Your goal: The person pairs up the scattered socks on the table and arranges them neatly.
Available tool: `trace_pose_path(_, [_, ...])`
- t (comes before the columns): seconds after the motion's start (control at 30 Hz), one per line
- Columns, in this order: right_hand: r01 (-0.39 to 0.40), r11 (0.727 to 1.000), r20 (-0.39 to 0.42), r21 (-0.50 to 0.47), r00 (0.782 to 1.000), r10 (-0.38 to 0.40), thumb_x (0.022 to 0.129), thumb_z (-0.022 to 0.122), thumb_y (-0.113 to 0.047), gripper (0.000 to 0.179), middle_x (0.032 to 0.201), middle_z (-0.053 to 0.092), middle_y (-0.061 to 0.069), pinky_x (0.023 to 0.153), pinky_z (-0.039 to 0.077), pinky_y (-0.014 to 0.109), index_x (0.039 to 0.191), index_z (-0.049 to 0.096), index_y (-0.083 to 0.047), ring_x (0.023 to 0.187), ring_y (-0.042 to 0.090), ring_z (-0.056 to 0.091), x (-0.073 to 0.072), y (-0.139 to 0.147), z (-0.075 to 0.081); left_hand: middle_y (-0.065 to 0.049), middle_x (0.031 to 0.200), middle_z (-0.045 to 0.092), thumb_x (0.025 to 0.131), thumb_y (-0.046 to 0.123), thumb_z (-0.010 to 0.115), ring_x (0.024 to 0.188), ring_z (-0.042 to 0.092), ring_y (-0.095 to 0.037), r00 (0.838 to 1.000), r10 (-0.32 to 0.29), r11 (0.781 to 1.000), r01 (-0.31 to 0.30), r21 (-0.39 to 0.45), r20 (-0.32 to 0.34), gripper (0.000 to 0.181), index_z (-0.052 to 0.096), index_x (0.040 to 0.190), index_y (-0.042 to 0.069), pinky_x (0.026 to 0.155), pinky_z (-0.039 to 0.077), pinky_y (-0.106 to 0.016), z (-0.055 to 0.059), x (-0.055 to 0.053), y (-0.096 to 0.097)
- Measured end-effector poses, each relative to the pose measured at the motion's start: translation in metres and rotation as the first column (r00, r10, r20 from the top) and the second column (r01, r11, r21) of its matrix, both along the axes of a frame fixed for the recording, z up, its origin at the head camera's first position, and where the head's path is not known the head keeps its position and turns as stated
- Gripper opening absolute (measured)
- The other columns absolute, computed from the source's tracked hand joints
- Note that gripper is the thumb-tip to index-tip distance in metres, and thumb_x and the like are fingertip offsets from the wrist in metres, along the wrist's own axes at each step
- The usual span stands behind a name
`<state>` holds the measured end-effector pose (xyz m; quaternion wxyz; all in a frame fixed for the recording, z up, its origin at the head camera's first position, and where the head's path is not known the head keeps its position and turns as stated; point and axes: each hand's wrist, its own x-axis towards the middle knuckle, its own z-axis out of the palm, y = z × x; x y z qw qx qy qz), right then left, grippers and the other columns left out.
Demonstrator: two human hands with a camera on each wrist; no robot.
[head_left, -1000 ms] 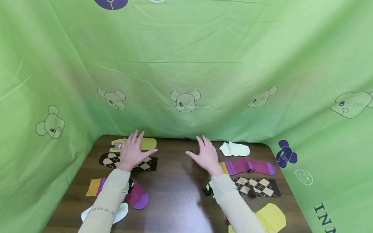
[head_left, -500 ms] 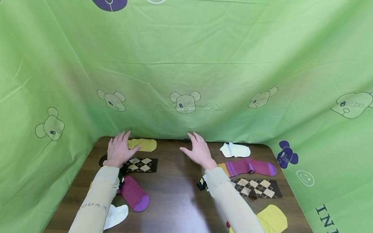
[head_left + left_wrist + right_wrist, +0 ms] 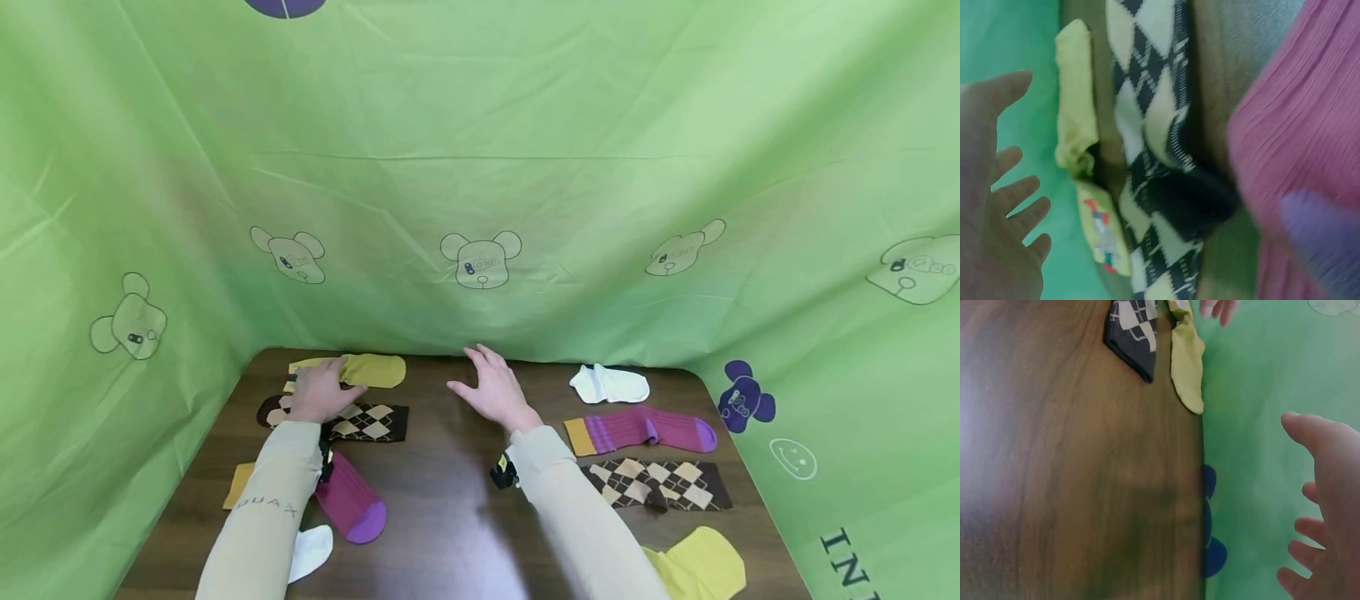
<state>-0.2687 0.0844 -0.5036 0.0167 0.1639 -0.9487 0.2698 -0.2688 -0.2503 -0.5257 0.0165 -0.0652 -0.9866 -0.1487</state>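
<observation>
My left hand (image 3: 318, 393) hovers over the far left of the table, its fingers spread and holding nothing. Beneath it lie a yellow sock (image 3: 375, 371) with a small picture on its leg and a brown argyle sock (image 3: 371, 423); the hand hides part of both in the head view. The left wrist view shows the yellow sock (image 3: 1077, 100), the argyle sock (image 3: 1163, 125) and a magenta sock (image 3: 1297, 125) with a purple patch. My right hand (image 3: 495, 389) hangs over the far middle of the table, fingers parted, with no sock in it.
Along the right side lie a white sock (image 3: 609, 385), a magenta sock (image 3: 637, 429), an argyle sock (image 3: 675, 485) and a yellow sock (image 3: 708, 562). At the near left, my sleeve partly covers a white sock (image 3: 311, 552). A green printed curtain (image 3: 480, 200) encloses the wooden table (image 3: 435, 500).
Both hands have shifted: the right one to the left over the table, the left one leftward and then lower over the yellow and argyle socks. The socks have stayed put.
</observation>
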Motion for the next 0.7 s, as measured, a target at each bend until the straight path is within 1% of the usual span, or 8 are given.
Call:
trace_pose_path(0.07, [-0.009, 1.000, 0.000, -0.016, 1.000, 0.009, 0.095, 0.067, -0.050, 0.075, 0.159, 0.035, 0.019, 0.114, 0.028, 0.055, 0.153, 0.044, -0.009, 0.145, 0.037, 0.031, 0.000, 0.000, -0.002, -0.034, 0.144, 0.047, 0.094, 0.049, 0.064, 0.128, 0.045, -0.055, 1.000, 0.005, 1.000, -0.004, -0.012, 0.014, 0.080, 0.044, 0.147, -0.008, 0.110, 0.018, -0.071, -0.003, -0.001, 0.004])
trace_pose_path(0.13, [-0.009, 1.000, 0.001, -0.010, 1.000, 0.009, 0.094, 0.067, -0.050, 0.075, 0.159, 0.035, 0.019, 0.114, 0.028, 0.055, 0.153, 0.044, -0.009, 0.145, 0.038, 0.031, 0.001, 0.001, -0.005, -0.036, 0.144, 0.045, 0.094, 0.046, 0.065, 0.129, 0.044, -0.055, 1.000, 0.010, 1.000, -0.010, -0.001, 0.028, 0.080, 0.043, 0.147, -0.009, 0.110, 0.015, -0.072, -0.006, -0.002, 0.008])
trace_pose_path(0.2, [-0.006, 1.000, -0.001, -0.012, 1.000, 0.006, 0.094, 0.069, -0.048, 0.074, 0.158, 0.036, 0.020, 0.114, 0.029, 0.056, 0.152, 0.046, -0.008, 0.144, 0.039, 0.033, 0.003, 0.001, -0.008, -0.037, 0.146, 0.041, 0.096, 0.042, 0.065, 0.129, 0.043, -0.056, 0.998, 0.012, 0.999, -0.014, 0.032, 0.054, 0.078, 0.041, 0.148, -0.010, 0.110, 0.019, -0.071, -0.010, -0.002, 0.010])
trace_pose_path(0.27, [-0.005, 1.000, 0.000, 0.001, 1.000, 0.005, 0.094, 0.069, -0.048, 0.073, 0.157, 0.037, 0.020, 0.113, 0.030, 0.055, 0.151, 0.047, -0.008, 0.144, 0.039, 0.034, 0.005, 0.002, -0.010, -0.038, 0.148, 0.037, 0.097, 0.037, 0.063, 0.130, 0.041, -0.057, 0.997, 0.011, 0.998, -0.016, 0.056, 0.081, 0.075, 0.038, 0.148, -0.011, 0.109, 0.026, -0.069, -0.013, -0.003, 0.011])
trace_pose_path(0.37, [-0.017, 1.000, 0.007, 0.010, 1.000, 0.017, 0.094, 0.068, -0.049, 0.072, 0.157, 0.037, 0.020, 0.113, 0.030, 0.055, 0.151, 0.047, -0.008, 0.143, 0.040, 0.034, 0.008, 0.002, -0.012, -0.039, 0.150, 0.033, 0.099, 0.030, 0.061, 0.131, 0.039, -0.057, 0.992, 0.011, 0.998, -0.019, 0.062, 0.127, 0.071, 0.034, 0.149, -0.013, 0.106, 0.033, -0.065, -0.018, -0.004, 0.011])
trace_pose_path(0.53, [-0.024, 1.000, 0.021, 0.020, 0.999, 0.024, 0.095, 0.066, -0.050, 0.072, 0.158, 0.036, 0.020, 0.114, 0.029, 0.055, 0.152, 0.047, -0.010, 0.144, 0.040, 0.033, 0.009, 0.001, -0.012, -0.039, 0.146, 0.039, 0.100, 0.023, 0.059, 0.130, 0.042, -0.056, 0.985, -0.015, 1.000, 0.012, 0.019, 0.173, 0.065, 0.036, 0.146, -0.017, 0.106, 0.036, -0.062, -0.026, -0.003, 0.013])
trace_pose_path(0.63, [-0.017, 0.999, 0.031, 0.029, 0.999, 0.016, 0.095, 0.066, -0.049, 0.072, 0.158, 0.036, 0.019, 0.114, 0.029, 0.055, 0.152, 0.046, -0.011, 0.144, 0.039, 0.033, 0.009, -0.001, -0.013, -0.038, 0.144, 0.042, 0.100, 0.020, 0.058, 0.129, 0.044, -0.055, 0.984, -0.047, 0.999, 0.044, 0.022, 0.173, 0.060, 0.040, 0.144, -0.016, 0.106, 0.037, -0.061, -0.030, -0.002, 0.016])
trace_pose_path(0.7, [-0.013, 0.999, 0.036, 0.033, 0.999, 0.012, 0.095, 0.066, -0.050, 0.072, 0.158, 0.036, 0.019, 0.114, 0.030, 0.054, 0.152, 0.046, -0.011, 0.144, 0.038, 0.033, 0.008, -0.002, -0.014, -0.037, 0.143, 0.044, 0.101, 0.020, 0.057, 0.128, 0.045, -0.054, 0.983, -0.067, 0.998, 0.064, 0.024, 0.172, 0.057, 0.043, 0.143, -0.015, 0.106, 0.037, -0.060, -0.029, -0.001, 0.020])
